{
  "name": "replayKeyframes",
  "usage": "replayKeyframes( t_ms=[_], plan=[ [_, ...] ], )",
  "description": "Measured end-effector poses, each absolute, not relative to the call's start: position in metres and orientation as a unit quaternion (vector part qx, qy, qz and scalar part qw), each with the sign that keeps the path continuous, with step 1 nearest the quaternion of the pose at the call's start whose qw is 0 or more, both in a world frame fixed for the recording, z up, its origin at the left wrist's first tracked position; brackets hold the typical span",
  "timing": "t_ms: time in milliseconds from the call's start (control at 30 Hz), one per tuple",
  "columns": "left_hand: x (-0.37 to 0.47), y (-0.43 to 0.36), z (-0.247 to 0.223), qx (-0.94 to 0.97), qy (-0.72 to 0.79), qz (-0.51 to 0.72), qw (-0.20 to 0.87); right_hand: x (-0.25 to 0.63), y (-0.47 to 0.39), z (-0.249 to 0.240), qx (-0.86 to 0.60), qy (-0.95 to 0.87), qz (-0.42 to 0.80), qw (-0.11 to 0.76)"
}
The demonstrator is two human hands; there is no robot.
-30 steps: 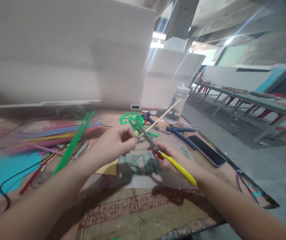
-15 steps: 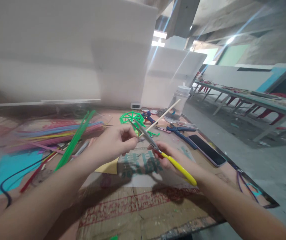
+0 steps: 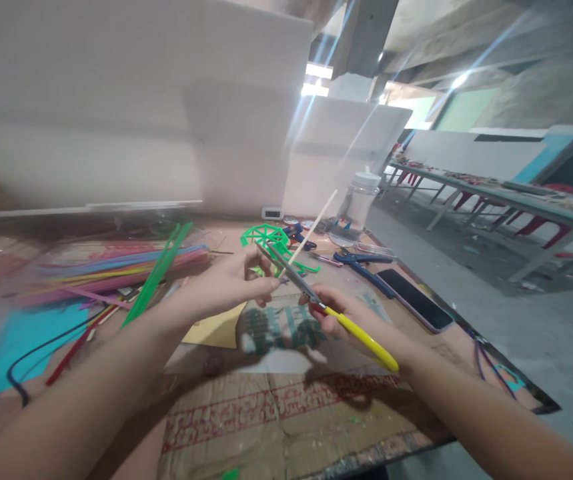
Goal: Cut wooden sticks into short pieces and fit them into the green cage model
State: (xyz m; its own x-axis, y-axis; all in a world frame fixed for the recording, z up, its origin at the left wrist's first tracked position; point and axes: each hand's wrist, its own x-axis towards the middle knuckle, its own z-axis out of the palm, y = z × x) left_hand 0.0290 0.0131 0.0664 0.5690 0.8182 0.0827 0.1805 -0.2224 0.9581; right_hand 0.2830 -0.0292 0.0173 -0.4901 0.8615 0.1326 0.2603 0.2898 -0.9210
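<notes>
My left hand (image 3: 236, 279) is curled with its thumb stretched toward the lower end of a thin pale stick (image 3: 315, 225), which slants up and to the right. Its grip on the stick is partly hidden behind the blades. My right hand (image 3: 339, 312) is closed round a pair of scissors (image 3: 361, 339) with yellow and red on the handles. The scissor blades point up and left, crossing the stick close to my left thumb. Just beyond them lies a green openwork piece (image 3: 266, 235) with a spoked, umbrella-like top.
Coloured strips (image 3: 131, 265) and longer green strips (image 3: 159, 277) lie at left, near blue sheet material (image 3: 31, 343). Yellow paper (image 3: 213, 328) rests beside my left wrist. At right are dark blue-handled pliers (image 3: 366, 268), a phone (image 3: 415, 300) and a clear water bottle (image 3: 353, 210).
The stick has swung to a steeper slant, its upper end shifting left. My left thumb has straightened and its fingers have loosened somewhat. The scissors have stayed nearly in place.
</notes>
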Motion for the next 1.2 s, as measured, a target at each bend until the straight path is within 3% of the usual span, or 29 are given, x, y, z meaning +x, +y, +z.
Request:
replayKeyframes(
  t_ms=[267,467,733,1200],
  plan=[
    [0.023,0.015,0.057,0.626,0.191,0.29,0.698,0.274,-0.04,0.029,-0.336,-0.739,0.498,0.305],
    [0.019,0.015,0.058,0.632,0.223,0.239,0.703,0.27,-0.049,0.032,-0.301,-0.748,0.51,0.299],
    [0.026,0.013,0.053,0.566,0.129,0.256,0.773,0.27,-0.05,0.037,-0.318,-0.749,0.511,0.279],
    [0.029,0.011,0.053,0.539,0.143,0.263,0.788,0.274,-0.045,0.029,-0.318,-0.759,0.485,0.297]
  ],
)
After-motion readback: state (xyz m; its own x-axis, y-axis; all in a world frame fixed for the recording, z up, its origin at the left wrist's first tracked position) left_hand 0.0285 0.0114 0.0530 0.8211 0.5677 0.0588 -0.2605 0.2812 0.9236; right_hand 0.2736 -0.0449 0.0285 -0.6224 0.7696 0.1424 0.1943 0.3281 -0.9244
